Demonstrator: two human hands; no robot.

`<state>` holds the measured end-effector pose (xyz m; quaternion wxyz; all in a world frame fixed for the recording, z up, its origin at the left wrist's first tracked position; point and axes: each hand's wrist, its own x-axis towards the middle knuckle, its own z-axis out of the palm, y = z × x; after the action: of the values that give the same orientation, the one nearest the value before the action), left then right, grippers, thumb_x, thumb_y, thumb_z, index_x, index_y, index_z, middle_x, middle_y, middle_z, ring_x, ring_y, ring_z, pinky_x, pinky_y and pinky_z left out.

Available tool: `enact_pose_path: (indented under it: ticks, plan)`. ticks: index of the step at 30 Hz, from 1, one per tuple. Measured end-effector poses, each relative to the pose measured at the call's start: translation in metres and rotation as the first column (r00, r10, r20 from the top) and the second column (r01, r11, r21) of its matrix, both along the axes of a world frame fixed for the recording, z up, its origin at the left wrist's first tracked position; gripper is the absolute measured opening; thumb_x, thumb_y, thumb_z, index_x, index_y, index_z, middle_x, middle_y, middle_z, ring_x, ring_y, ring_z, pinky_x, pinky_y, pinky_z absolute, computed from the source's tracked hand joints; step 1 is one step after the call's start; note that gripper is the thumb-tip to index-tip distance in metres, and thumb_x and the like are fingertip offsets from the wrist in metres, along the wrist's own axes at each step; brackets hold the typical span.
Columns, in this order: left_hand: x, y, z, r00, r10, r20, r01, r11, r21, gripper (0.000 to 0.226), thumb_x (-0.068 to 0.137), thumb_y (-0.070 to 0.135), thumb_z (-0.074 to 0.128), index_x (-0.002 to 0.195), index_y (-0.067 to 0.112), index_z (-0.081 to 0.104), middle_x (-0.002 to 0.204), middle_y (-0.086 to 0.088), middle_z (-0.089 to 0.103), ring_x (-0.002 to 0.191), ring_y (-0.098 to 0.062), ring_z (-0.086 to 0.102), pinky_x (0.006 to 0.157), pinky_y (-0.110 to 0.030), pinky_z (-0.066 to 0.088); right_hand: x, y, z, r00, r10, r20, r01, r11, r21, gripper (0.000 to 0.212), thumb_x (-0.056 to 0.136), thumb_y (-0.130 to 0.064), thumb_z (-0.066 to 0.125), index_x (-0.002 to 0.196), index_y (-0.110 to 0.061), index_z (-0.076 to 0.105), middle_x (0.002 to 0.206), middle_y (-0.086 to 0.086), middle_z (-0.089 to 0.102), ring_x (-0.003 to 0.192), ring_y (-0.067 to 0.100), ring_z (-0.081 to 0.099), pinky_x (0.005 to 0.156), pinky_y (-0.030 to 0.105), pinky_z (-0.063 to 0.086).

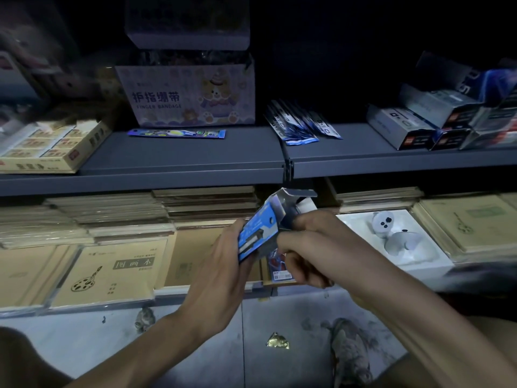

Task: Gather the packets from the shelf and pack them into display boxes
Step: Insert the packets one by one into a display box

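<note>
- Dim grey shelf [179,158] crosses the upper half of the frame, with a lower level under it stacked with tan notebooks [112,273]
- At centre frame the left hand [223,264] grips a blue box [257,233], fingers curled round its lower end
- This box is tilted, top flap open and pointing up and right toward the shelf edge
- Just right of centre, the right hand [305,242] has its fingers curled on a red and blue packet [279,268]; the packet's top is hidden behind the box, and the upper fingers touch the box's right edge
- On the shelf, upper centre right, a fan of blue packets [299,124] leans backward
- Left of them a long blue packet [176,133] lies flat, just in front of a bandage carton [193,99]
- Upper right holds a pile of grey cartons [419,127]; upper left, a yellow tray [50,149]
- Right of the hands, on the lower level, a white tray [425,264] holds a pale figure [391,233]
- Below, on the floor [84,340], lies a gold wrapper [277,340]
</note>
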<state>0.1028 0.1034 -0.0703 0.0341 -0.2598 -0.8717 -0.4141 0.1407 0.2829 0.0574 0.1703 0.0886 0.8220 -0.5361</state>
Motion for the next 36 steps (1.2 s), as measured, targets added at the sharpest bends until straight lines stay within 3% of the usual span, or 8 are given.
enact_pose_path:
  ticks: [3,5,10,16,23,28,32,36]
  plan:
    - [0.0,-0.002,0.002,1.0,-0.014,0.018,0.014,1.0,0.001,0.04,0.105,0.032,0.044,0.144,0.032,0.035,0.119,0.011,0.052,0.101,-0.012,0.056,0.08,-0.039,0.053,0.001,0.002,-0.001,0.998,0.0,-0.062,0.003,0.999,0.047,0.02,0.091,-0.017,0.055,0.076,-0.014,0.067,0.05,0.007,0.06,0.037,0.013,0.042,0.044,0.018,0.034]
    - [0.001,-0.006,0.004,0.998,-0.013,0.062,0.01,0.999,0.047,0.04,0.104,0.043,0.04,0.143,0.036,0.034,0.119,0.014,0.054,0.105,-0.01,0.058,0.081,-0.038,0.055,0.002,0.004,-0.007,0.964,-0.063,-0.257,0.099,0.986,0.131,0.018,0.091,-0.024,0.059,0.087,-0.022,0.076,0.055,0.007,0.065,0.043,0.017,0.051,0.048,0.024,0.04]
    - [0.002,-0.019,0.004,0.994,-0.031,0.104,0.022,0.996,0.086,0.039,0.107,0.041,0.041,0.146,0.035,0.034,0.125,0.019,0.052,0.116,-0.01,0.055,0.09,-0.039,0.054,-0.001,0.004,-0.015,0.841,-0.243,-0.484,0.252,0.966,-0.047,0.01,0.091,-0.03,0.071,0.086,-0.028,0.079,0.059,-0.001,0.068,0.049,0.009,0.053,0.055,0.032,0.047]
    - [0.005,-0.018,-0.003,0.993,-0.045,0.11,0.034,0.994,0.102,0.041,0.104,0.048,0.038,0.143,0.044,0.031,0.123,0.03,0.048,0.115,-0.007,0.056,0.09,-0.035,0.055,-0.008,-0.007,-0.031,0.833,-0.25,-0.493,0.307,0.951,0.036,0.005,0.09,-0.031,0.078,0.087,-0.027,0.078,0.05,-0.012,0.061,0.046,0.003,0.054,0.051,0.019,0.041]
    - [-0.005,-0.022,-0.005,0.999,0.034,0.016,-0.035,0.998,0.052,0.045,0.102,0.049,0.036,0.143,0.031,0.036,0.116,0.03,0.044,0.103,-0.006,0.053,0.078,-0.031,0.05,-0.013,-0.013,-0.036,0.832,-0.231,-0.504,0.238,0.97,-0.051,0.016,0.094,-0.018,0.071,0.082,-0.024,0.079,0.046,0.001,0.055,0.047,0.01,0.045,0.051,0.026,0.037]
    - [-0.01,-0.026,-0.005,0.995,0.092,-0.038,-0.092,0.996,0.006,0.042,0.103,0.035,0.045,0.144,0.028,0.037,0.119,0.013,0.048,0.1,-0.009,0.051,0.077,-0.034,0.05,-0.007,-0.019,-0.031,0.913,-0.087,-0.398,0.094,0.996,-0.002,0.029,0.101,-0.022,0.057,0.081,-0.021,0.077,0.053,0.008,0.061,0.037,0.006,0.043,0.048,0.028,0.038]
    - [-0.009,-0.027,-0.004,0.995,0.098,-0.023,-0.096,0.994,0.057,0.038,0.102,0.032,0.048,0.138,0.033,0.036,0.115,0.011,0.051,0.102,-0.008,0.053,0.074,-0.017,0.045,-0.005,-0.019,-0.02,0.97,-0.001,-0.244,-0.013,0.999,-0.053,0.032,0.096,-0.016,0.051,0.1,-0.034,0.078,0.054,0.013,0.063,0.036,0.018,0.042,0.046,0.028,0.042]
    - [-0.01,-0.027,-0.007,0.991,0.097,-0.087,-0.095,0.995,0.019,0.027,0.103,0.02,0.052,0.129,0.026,0.045,0.106,0.011,0.048,0.092,-0.014,0.05,0.072,-0.034,0.046,-0.004,-0.024,-0.019,0.977,0.016,-0.211,-0.017,1.0,-0.005,0.028,0.091,-0.015,0.054,0.084,-0.034,0.073,0.049,0.008,0.062,0.032,0.014,0.042,0.044,0.026,0.041]
